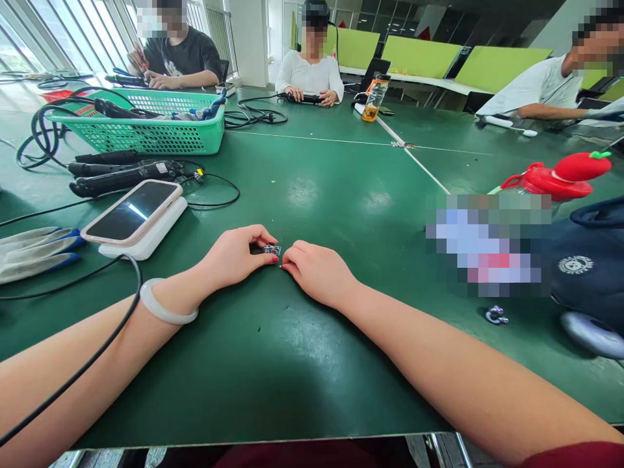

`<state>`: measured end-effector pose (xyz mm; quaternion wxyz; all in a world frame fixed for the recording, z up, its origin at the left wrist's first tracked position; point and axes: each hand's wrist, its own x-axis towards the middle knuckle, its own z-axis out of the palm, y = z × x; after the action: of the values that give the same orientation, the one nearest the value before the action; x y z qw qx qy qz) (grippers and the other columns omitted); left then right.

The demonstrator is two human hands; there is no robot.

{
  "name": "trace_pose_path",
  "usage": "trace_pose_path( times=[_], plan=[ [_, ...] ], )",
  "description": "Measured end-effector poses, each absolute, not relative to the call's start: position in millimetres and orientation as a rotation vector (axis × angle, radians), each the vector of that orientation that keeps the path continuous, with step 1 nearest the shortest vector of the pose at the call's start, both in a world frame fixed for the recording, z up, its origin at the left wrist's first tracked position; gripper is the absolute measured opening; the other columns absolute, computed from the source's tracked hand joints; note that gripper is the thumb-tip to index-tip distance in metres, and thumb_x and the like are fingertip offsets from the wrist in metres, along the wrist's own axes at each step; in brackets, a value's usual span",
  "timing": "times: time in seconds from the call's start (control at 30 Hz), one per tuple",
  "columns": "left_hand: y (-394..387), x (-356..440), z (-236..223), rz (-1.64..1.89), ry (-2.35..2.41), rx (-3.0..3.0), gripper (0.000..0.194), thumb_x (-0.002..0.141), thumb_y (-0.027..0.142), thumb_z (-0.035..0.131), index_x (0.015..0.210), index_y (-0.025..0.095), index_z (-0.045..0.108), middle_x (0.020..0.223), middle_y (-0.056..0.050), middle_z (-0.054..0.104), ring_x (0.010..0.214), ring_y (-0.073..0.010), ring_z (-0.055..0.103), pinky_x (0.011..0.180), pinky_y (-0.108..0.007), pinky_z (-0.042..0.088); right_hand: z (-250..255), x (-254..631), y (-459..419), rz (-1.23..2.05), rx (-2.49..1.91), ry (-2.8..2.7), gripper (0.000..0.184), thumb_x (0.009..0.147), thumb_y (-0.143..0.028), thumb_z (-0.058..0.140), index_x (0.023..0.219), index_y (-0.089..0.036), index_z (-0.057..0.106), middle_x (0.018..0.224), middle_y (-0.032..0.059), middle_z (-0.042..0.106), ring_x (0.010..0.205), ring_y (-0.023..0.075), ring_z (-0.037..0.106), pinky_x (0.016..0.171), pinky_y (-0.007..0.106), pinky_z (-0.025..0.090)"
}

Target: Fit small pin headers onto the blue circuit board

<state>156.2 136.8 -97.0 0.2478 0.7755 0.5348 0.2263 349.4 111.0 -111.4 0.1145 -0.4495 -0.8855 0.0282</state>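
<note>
Near the middle of the green table (pixel 312 364), my left hand (pixel 238 255) pinches a small dark piece with a silvery, patterned end (pixel 273 249); its exact kind is too small to tell. My right hand (pixel 316 270) is just to the right of it, thumb and fingers pressed together. A tiny pale speck shows at its fingertips, but what they hold, if anything, is mostly hidden. The fingertips of both hands are close, with a narrow gap between. A white bangle (pixel 166 304) circles my left wrist, and a black cable (pixel 121 325) crosses in front of that forearm.
To the left are a phone (pixel 134 211) on a white box (pixel 146 244), gloves (pixel 36 253), black tools with cables (pixel 127 175) and a green basket (pixel 146 140). A dark bag (pixel 589 260) and red-lidded bottle (pixel 550 182) stand right. Several people sit around the table.
</note>
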Motion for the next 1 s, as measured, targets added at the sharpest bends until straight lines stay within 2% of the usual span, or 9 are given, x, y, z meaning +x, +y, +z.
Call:
trace_pose_path(
  times=[0.2,0.6,1.0],
  plan=[
    [136,156,-96,0.574,1.395,2.164,0.031,0.069,0.044,0.071,0.089,0.022,0.067,0.086,-0.002,0.069,0.080,-0.0197,0.064,0.075,-0.032,0.049,-113,351,112,0.075,-1.332,-2.599,0.028,0.100,-0.029,0.037,0.094,-0.016,0.060,0.092,0.0050,0.059,0.071,0.0130,0.055,0.057,0.026,0.032],
    [133,158,-94,0.547,1.336,2.188,0.034,0.067,0.047,0.073,0.088,0.021,0.066,0.085,-0.001,0.069,0.079,-0.0197,0.063,0.073,-0.031,0.048,-112,353,112,0.126,-1.348,-2.538,0.017,0.094,-0.015,0.041,0.090,-0.017,0.058,0.089,0.0038,0.057,0.067,0.0125,0.050,0.056,0.026,0.030],
    [126,163,-91,0.550,1.255,2.211,0.033,0.066,0.047,0.074,0.083,0.021,0.064,0.085,0.000,0.068,0.081,-0.0194,0.063,0.074,-0.032,0.048,-113,352,110,0.070,-1.116,-2.427,0.022,0.098,-0.025,0.041,0.094,-0.016,0.061,0.093,0.0047,0.060,0.074,0.0125,0.053,0.063,0.025,0.037]
  ],
)
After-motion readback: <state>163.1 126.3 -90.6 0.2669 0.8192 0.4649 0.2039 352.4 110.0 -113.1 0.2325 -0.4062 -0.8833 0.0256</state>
